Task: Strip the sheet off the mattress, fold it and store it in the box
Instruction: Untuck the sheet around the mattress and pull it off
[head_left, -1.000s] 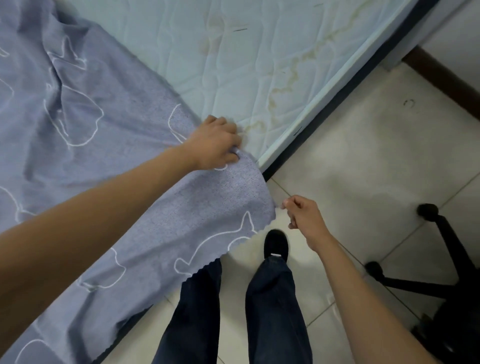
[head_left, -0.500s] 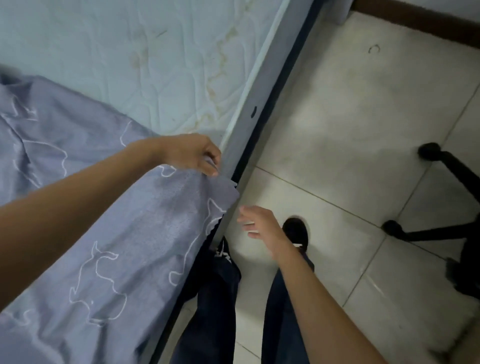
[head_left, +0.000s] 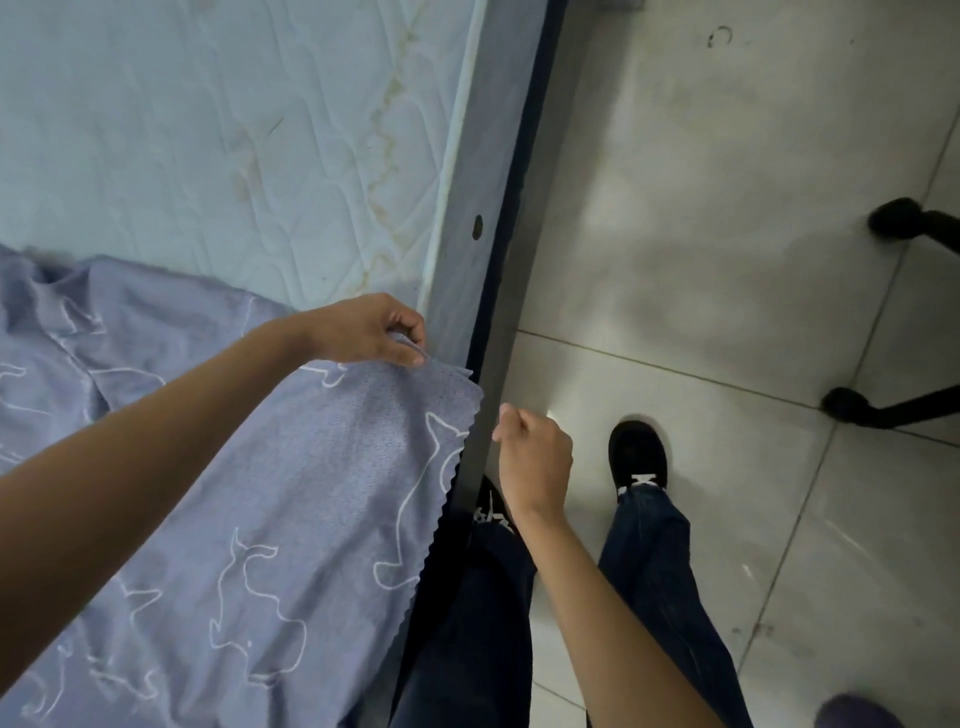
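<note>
A blue-grey sheet (head_left: 249, 499) with white outline drawings covers the near part of the pale quilted mattress (head_left: 218, 135), whose far part lies bare and stained. My left hand (head_left: 371, 330) pinches the sheet's corner near the mattress's right edge. The sheet's zigzag edge hangs at the bed's side. My right hand (head_left: 532, 457) hovers just right of that edge with its fingers curled, holding nothing. No box is in view.
The dark bed frame (head_left: 498, 270) runs along the mattress's right side. My legs and black shoe (head_left: 639, 457) stand on the grey tiled floor (head_left: 727, 234). Black chair legs with castors (head_left: 883, 400) stand at the right.
The view has swung along the bed's side. My left hand still pinches the sheet corner. My right hand, open half a second ago, has curled and risen toward the sheet's edge.
</note>
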